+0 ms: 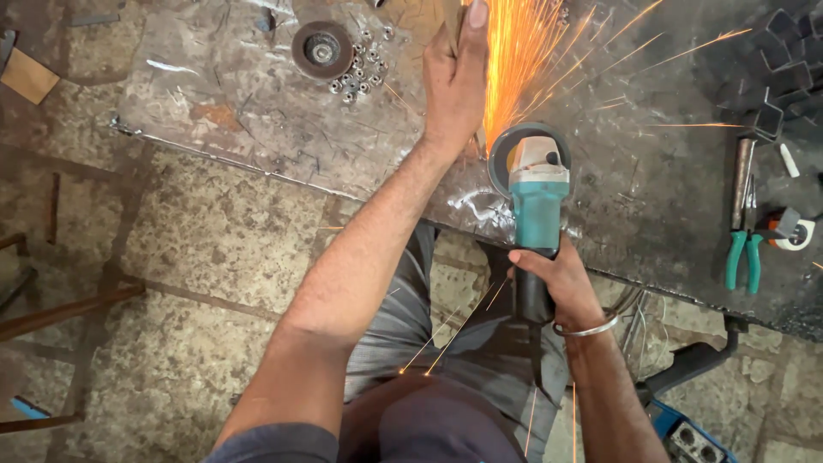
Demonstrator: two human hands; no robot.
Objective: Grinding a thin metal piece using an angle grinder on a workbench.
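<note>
My right hand [559,283] grips the black rear handle of a teal angle grinder [537,201] at the near edge of a scratched steel worktable [249,103]. Its guarded disc [514,146] throws orange sparks [523,43] up and away across the table. My left hand [456,73] lies flat with fingers together, pressing down on a workpiece just left of the disc; the piece itself is mostly hidden under the hand. A metal bangle sits on my right wrist.
A worn grinding disc [321,49] and several small nuts [358,73] lie at the table's back left. Teal-handled pliers [742,257], a wooden-handled tool [742,176], a tape roll [797,231] and dark square tube offcuts [784,51] sit at the right. Stone floor lies below.
</note>
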